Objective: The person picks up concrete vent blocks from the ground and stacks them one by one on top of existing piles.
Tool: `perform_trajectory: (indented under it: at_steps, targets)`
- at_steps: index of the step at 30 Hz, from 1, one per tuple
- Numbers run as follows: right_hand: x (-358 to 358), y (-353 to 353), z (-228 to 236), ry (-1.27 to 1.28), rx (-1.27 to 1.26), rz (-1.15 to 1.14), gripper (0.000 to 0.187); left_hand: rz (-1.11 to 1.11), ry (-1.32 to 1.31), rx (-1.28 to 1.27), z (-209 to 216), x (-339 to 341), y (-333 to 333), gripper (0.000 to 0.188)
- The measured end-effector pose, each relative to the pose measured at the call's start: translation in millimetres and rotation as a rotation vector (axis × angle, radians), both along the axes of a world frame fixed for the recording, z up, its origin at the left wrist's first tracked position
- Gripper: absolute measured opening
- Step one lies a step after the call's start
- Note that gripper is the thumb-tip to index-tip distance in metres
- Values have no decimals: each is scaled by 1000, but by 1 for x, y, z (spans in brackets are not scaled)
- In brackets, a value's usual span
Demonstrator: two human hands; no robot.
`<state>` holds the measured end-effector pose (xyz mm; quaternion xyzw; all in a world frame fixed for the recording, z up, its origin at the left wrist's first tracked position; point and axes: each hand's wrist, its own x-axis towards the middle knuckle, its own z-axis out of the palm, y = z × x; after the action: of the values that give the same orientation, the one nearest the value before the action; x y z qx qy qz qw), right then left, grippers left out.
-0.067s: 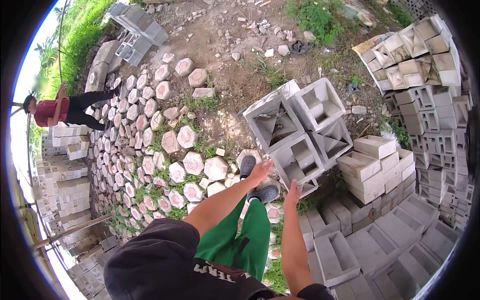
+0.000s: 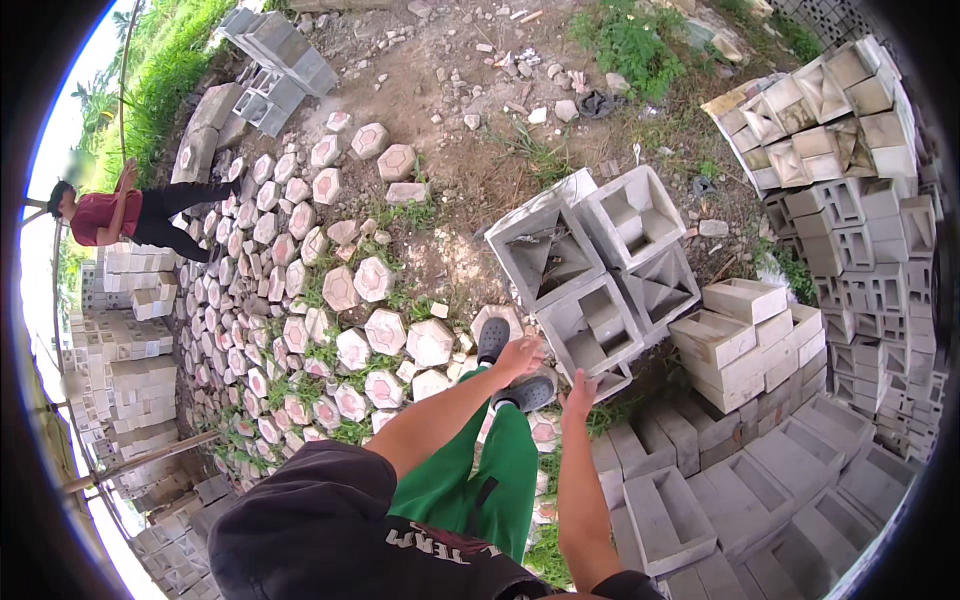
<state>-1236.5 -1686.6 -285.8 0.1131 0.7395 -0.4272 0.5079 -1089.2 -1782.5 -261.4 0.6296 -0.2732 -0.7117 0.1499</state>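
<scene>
My left hand (image 2: 520,357) is held over my grey clogs, empty, its fingers loosely stretched. To its right is my right hand (image 2: 577,402), also empty, with fingers apart. Just beyond both hands stands a cluster of hollow grey concrete blocks, open ends up. The nearest hollow block (image 2: 566,328) lies closest to my fingertips; neither hand grips it. Behind it are a block with a dark cavity (image 2: 520,262) and a square-mouthed block (image 2: 667,222). A block with slanted inner faces (image 2: 658,285) sits at the right of the cluster.
Hexagonal pavers (image 2: 430,342) with grass between them cover the ground ahead and left. Pale blocks (image 2: 735,345) are piled at right, near rows of grey blocks (image 2: 672,515). Another person (image 2: 105,215) in a red shirt stands far left. Loose rubble (image 2: 538,112) litters the dirt ahead.
Both hands have drawn back slightly toward my body, away from the nearest hollow block. The scene has shifted a little to the left in the view.
</scene>
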Motion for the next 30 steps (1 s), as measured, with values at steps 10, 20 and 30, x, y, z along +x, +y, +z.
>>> perform_trajectory:
  at_steps: [10,20,30]
  targets:
    - [4,86,80,-268,-168,143,26,-472,-204,-145,108,55,119,63]
    - [-25,112,134,-133,-365,-97,40,-467,-131,-392,190,67,72,77]
    - [-5,160,182,-1,-464,-336,13,-520,-276,-536,197,94,21,60]
